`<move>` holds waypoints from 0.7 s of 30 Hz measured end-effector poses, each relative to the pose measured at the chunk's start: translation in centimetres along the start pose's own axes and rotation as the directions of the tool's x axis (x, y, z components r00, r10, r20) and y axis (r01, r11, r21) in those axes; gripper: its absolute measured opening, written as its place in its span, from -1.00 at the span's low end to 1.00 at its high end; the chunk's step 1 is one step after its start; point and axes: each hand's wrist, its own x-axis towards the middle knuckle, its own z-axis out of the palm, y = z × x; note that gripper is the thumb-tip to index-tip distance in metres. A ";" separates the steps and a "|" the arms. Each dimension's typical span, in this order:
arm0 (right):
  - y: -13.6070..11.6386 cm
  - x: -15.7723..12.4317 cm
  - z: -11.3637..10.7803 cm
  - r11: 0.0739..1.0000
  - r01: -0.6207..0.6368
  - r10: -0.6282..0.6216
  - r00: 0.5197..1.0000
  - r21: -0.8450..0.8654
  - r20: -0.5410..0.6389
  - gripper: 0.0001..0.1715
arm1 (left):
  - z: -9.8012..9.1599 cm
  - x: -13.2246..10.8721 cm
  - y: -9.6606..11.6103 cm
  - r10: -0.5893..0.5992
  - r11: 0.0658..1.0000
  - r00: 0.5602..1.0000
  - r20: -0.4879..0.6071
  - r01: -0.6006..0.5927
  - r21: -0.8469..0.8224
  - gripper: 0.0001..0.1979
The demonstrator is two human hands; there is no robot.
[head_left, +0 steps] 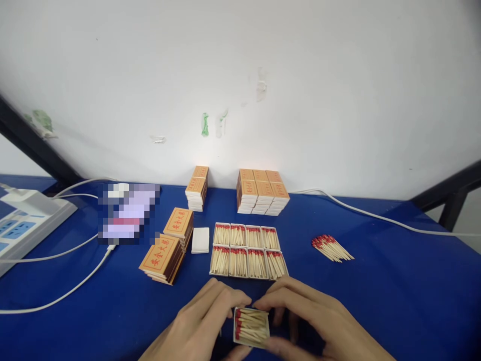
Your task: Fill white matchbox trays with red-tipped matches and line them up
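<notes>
An open matchbox tray (pixel 251 327) full of red-tipped matches is held low at the front, its match heads toward the left. My left hand (pixel 205 321) has its fingers around the tray's left side. My right hand (pixel 311 318) grips the right side with thumb and forefinger, slightly blurred. Just beyond both hands, several filled match trays (pixel 246 250) stand in two rows. A white tray (pixel 200 240), face down or closed, lies to their left. A loose pile of matches (pixel 332 248) rests on the blue table (pixel 379 286) to the right.
Orange sleeves (pixel 160 255) are stacked at left. Closed matchboxes (pixel 263 193) stand in stacks near the wall, with a smaller stack (pixel 197 188) beside them. A pixelated device (pixel 130 213), white cables and a power strip (pixel 22 228) occupy the far left. Another cable (pixel 361 213) crosses the back right.
</notes>
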 end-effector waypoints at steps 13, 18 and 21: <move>0.2 0.1 2.0 0.981 -0.140 0.170 0.954 0.136 -0.246 -0.79 | -0.6 0.1 0.1 0.061 0.998 0.998 0.002 -0.061 0.000 -0.20; 0.2 -0.1 2.8 0.995 -0.089 0.100 0.939 0.049 -0.330 -0.75 | -1.0 0.3 0.6 0.067 0.996 0.998 0.000 -0.067 0.051 -0.28; 0.2 -0.2 3.4 0.998 0.004 -0.031 0.912 -0.067 -0.410 -0.72 | -0.8 0.2 0.4 0.087 0.994 0.995 -0.038 -0.084 0.073 -0.47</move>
